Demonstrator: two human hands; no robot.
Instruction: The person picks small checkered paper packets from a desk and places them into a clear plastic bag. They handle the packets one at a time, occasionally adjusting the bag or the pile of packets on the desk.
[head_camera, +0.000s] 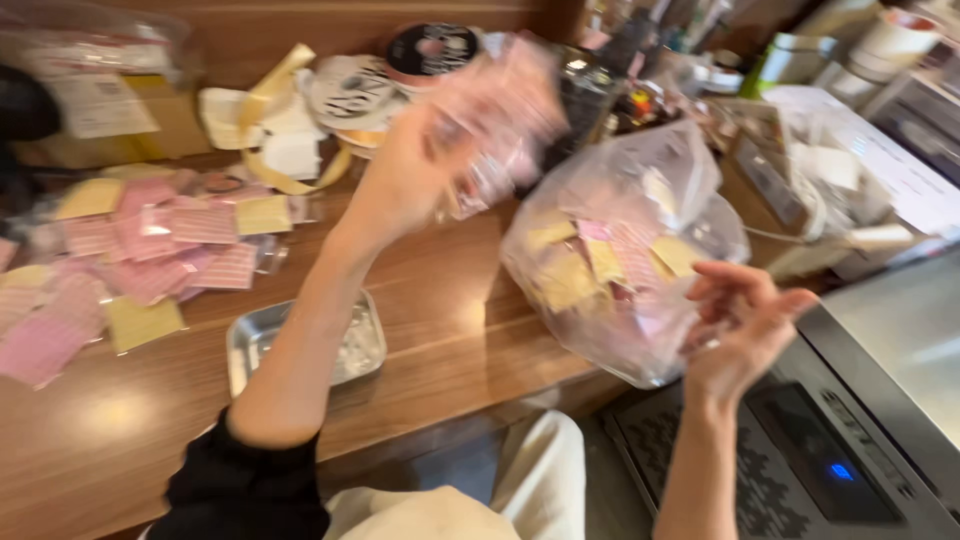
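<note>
Near right, the right hand (745, 325) grips the side of a clear plastic bag (625, 250) stuffed with pink and yellow packets.

The left hand (405, 185), raised and blurred further back, clutches a bunch of small clear pink sachets (495, 120) just left of the bag's top. The bag rests at the near edge of the wooden counter (450, 320). Near left, under the left forearm, a shallow metal tray (255, 345) holds small whitish pieces, too blurred to identify. Far left, loose pink striped and yellow packets (150, 250) lie spread out. A grey machine (830, 440) sits at the right.
</note>
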